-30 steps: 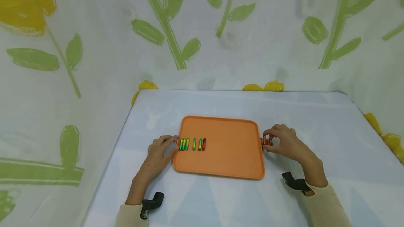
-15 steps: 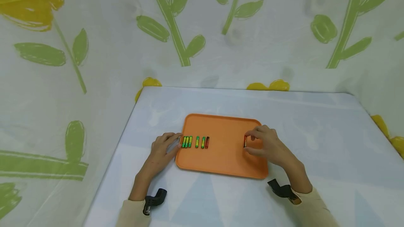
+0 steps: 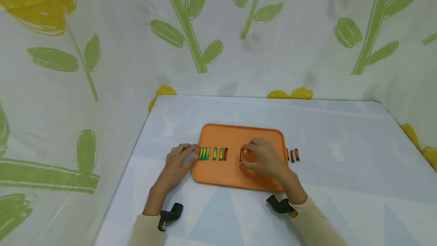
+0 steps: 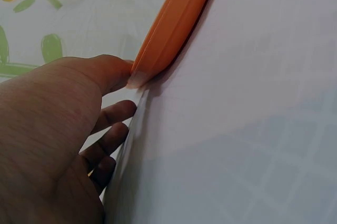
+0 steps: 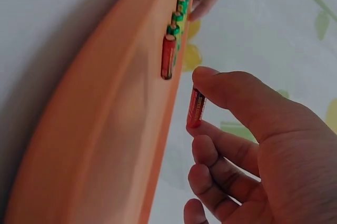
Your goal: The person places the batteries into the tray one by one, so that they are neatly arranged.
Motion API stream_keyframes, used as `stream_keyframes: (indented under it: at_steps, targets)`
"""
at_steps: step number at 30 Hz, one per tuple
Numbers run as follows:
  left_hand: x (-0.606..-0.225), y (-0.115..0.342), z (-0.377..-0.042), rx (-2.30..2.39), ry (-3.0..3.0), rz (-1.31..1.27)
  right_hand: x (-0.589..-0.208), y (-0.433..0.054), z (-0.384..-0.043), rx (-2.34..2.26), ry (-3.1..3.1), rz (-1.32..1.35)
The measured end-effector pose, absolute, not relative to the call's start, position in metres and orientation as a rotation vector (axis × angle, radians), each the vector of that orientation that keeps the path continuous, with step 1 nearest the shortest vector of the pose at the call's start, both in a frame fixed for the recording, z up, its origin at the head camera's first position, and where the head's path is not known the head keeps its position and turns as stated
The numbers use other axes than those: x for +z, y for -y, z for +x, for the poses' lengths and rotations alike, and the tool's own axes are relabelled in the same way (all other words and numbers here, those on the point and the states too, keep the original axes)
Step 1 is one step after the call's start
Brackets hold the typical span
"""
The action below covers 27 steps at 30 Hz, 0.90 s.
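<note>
Over on the left half of the desk (image 3: 341, 136), nearer its left edge than its right, there's an orange tray (image 3: 218, 175) with a row of batteries lying in it. Five green-yellow batteries (image 3: 207, 153) come first: three bunched at the tray's left rim, then one on its own, then one right beside a lone red battery (image 3: 225, 154). The right hand (image 3: 264, 158) is over the tray too, thumb and fingers pinching another red battery (image 3: 241, 155) to the right of that row; can't tell if it's touching the tray. Three more red ones (image 3: 292, 156) sit on the desk just beyond the tray's right rim, the closest partly hidden by it. Meanwhile the left hand (image 3: 175, 164) has its thumb and fingers spread and loosely bent, touching the tray's left rim, on the side facing the desk's left edge.
</note>
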<state>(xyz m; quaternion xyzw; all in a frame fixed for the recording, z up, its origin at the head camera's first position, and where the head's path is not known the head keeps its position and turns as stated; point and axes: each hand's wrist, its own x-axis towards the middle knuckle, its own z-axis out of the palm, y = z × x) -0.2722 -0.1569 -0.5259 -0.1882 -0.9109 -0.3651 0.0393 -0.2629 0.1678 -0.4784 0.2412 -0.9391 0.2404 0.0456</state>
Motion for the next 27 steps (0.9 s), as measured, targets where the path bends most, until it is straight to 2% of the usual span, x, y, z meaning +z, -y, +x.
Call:
stream_keyframes:
  at_steps: [10,27]
  targets:
    - [-0.522,0.157,-0.271,-1.112,2.823,-0.564,-0.485,-0.145,-0.268,0.680,2.944,0.680]
    - [-0.522,0.158,-0.272,-1.095,2.824,-0.557,-0.492,-0.132,-0.277,0.713,2.946,0.677]
